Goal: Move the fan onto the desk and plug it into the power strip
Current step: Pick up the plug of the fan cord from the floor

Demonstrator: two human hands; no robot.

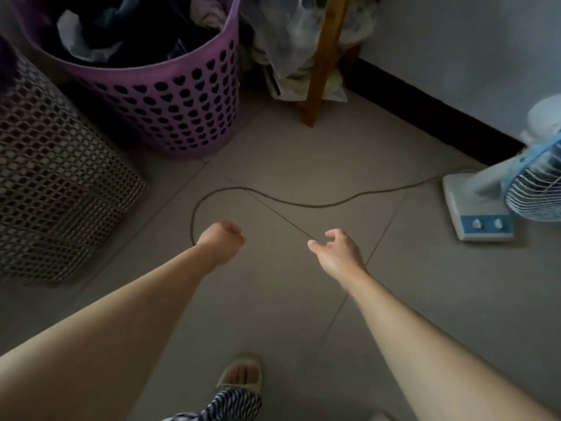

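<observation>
While the fan point(516, 183) stood on the floor tiles at my far right, beside the wall and its dark skirting, I had both arms stretched out over its cord point(303, 205) rather than over the fan itself. Neither the desk nor the power strip was in view. I judged the step in hand to be gathering the cord, and doing it well meant taking up the slack in loose loops without dragging the fan over by its base, and keeping the line away from my slippered foot point(241, 379).

My right hand point(337, 253) pinched the cord between thumb and forefinger, the other fingers loosely curled and spread above it; a taut stretch ran up and away from that pinch towards the loop lying on the tiles. My left hand point(221, 241) was closed into a fist, and the loop's near end ran to it just at the wrist; whether the cord actually sat inside that fist I could not tell, since the fingers were turned away from the camera. The plug itself was nowhere that I could make out.

The purple laundry basket point(170, 95) and a mesh basket point(54, 183) stood well to my left, apart from the cord.
</observation>
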